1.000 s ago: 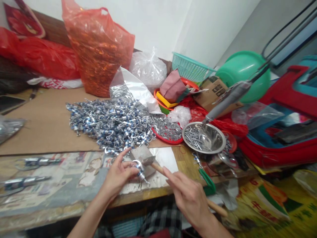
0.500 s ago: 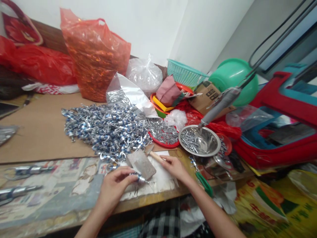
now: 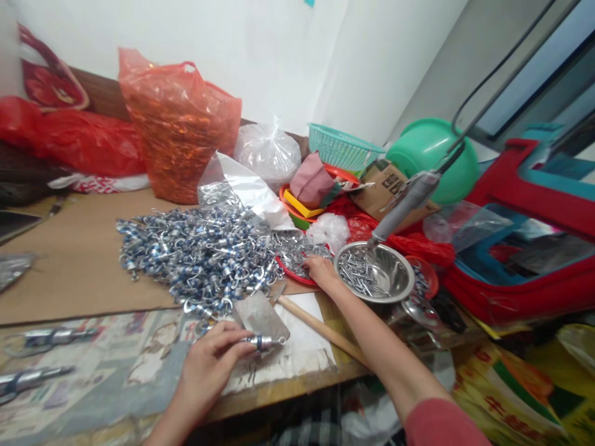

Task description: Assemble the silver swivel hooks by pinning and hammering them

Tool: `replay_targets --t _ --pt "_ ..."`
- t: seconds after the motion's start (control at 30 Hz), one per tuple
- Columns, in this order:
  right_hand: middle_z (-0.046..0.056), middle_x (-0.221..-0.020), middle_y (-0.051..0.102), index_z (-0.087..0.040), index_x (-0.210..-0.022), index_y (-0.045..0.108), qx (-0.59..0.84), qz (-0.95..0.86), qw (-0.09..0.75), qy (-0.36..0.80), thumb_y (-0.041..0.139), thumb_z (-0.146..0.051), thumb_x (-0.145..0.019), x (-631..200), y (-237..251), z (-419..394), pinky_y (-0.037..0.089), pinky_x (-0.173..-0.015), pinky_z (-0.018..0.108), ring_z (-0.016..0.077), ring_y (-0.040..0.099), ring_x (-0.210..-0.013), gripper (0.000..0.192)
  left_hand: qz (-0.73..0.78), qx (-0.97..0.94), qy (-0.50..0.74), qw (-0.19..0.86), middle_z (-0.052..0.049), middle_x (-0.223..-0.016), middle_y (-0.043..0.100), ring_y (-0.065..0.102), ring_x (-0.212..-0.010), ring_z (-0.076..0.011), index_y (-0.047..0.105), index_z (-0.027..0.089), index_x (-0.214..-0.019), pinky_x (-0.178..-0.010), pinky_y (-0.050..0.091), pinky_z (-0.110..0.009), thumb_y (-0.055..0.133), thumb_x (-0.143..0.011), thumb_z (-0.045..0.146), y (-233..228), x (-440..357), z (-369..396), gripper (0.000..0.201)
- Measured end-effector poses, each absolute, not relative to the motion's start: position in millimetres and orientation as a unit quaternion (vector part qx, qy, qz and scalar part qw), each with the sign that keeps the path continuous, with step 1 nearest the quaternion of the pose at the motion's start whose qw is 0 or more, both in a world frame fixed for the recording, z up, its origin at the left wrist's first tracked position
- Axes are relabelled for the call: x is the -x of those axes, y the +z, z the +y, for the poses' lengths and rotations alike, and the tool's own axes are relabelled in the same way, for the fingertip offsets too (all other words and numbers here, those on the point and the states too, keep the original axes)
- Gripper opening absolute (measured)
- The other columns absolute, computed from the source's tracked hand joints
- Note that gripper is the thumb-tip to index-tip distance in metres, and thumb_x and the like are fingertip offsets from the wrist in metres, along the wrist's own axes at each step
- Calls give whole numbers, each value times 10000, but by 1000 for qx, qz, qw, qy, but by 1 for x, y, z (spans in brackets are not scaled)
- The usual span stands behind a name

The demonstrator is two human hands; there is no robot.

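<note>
My left hand [image 3: 216,359] pinches a hook expansion bolt [image 3: 264,341], silver with a blue band, its small ring end pointing right. Just behind that bolt lies a flat grey metal block [image 3: 260,314] on white paper. My right hand [image 3: 321,270] reaches into a red tray [image 3: 297,277] of small silver metal parts; its fingers are bent down among them, and what they pinch is hidden. Under my right forearm rests a hammer [image 3: 320,328], its wooden handle slanting towards the table edge. A big pile of similar blue-banded bolts [image 3: 199,254] spreads behind my left hand.
Right of the tray stands a steel bowl [image 3: 403,291] of pins, with a grey-handled tool [image 3: 404,207] hanging over it. Behind are an orange bag [image 3: 181,136], a teal basket [image 3: 344,145] and a green basin [image 3: 432,161]. Larger bolts [image 3: 60,336] lie at left; a red stool [image 3: 548,217] is at right.
My right hand has let go of the hammer handle and moved back to the red tray. The hammer now lies on the table. My left hand still holds the bolt, now raised nearly level.
</note>
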State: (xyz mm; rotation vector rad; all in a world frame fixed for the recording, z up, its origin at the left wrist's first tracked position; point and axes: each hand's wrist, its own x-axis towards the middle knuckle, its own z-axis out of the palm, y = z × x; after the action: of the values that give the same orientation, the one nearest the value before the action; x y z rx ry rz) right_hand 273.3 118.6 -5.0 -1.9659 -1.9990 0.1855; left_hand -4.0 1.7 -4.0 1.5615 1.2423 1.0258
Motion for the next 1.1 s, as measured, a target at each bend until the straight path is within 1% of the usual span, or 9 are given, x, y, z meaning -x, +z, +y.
replay_targets --t 0.07,0.17,0.3,0.4,0.47,0.67,0.9,0.97,1.1 --pt "77 -990 597 -140 -959 595 691 -689 212 60 494 -223 -848 -269 0 112 447 -817 361 179 562 -921 172 494 -634 410 431 -26 -686 661 606 -679 -188 736 249 -665 -640 454 -258 648 -632 265 -4 5 1 96" --pt "90 -888 649 -135 -849 657 673 -674 295 74 499 -170 -824 -247 10 88 451 -816 319 176 589 -885 164 487 -642 408 430 -24 -661 662 603 -658 -184 735 245 -670 -629 450 -255 639 -649 260 -3 6 1 100" --pt "27 -807 690 -167 -797 682 613 -686 364 146 556 -127 -758 -197 15 38 506 -700 230 127 636 -750 137 511 -618 421 425 -28 -679 679 606 -662 -194 736 234 -709 -637 459 -265 691 -587 243 -2 2 1 130" --pt "7 -749 698 -192 -800 688 538 -674 445 242 568 -95 -717 -167 16 6 516 -661 232 129 644 -686 176 535 -585 437 425 -20 -706 693 605 -649 -192 730 238 -789 -635 473 -268 724 -535 226 -1 -1 2 254" --pt "3 -718 691 -195 -797 684 507 -663 477 275 554 -78 -700 -156 17 -6 515 -642 235 130 637 -655 200 535 -576 442 432 -13 -698 695 608 -648 -194 728 244 -802 -624 479 -266 726 -528 221 -1 -2 2 275" --pt "-8 -725 658 -186 -950 572 478 -658 480 328 502 -47 -684 -150 23 -11 520 -632 216 114 638 -663 309 512 -605 450 410 -7 -700 687 613 -694 -196 721 262 -839 -645 477 -260 705 -574 231 -8 1 0 267" --pt "-11 -761 645 -210 -1015 512 480 -715 439 258 469 -55 -719 -151 23 -15 509 -683 232 112 630 -699 337 496 -612 459 410 0 -659 673 603 -668 -187 727 274 -802 -623 462 -251 689 -591 226 -5 0 -1 220" --pt "-11 -763 646 -211 -1023 506 481 -715 434 262 465 -55 -723 -151 22 -15 507 -690 236 114 629 -705 341 483 -619 457 419 -1 -656 670 599 -659 -180 732 271 -780 -619 454 -246 673 -612 221 -3 -1 -2 185" --pt "-18 -736 638 -210 -1009 505 488 -678 451 314 492 -60 -716 -152 20 -15 515 -640 223 113 629 -675 330 463 -632 442 437 -3 -646 655 585 -631 -158 738 260 -725 -590 431 -222 643 -658 221 -4 0 -3 123"
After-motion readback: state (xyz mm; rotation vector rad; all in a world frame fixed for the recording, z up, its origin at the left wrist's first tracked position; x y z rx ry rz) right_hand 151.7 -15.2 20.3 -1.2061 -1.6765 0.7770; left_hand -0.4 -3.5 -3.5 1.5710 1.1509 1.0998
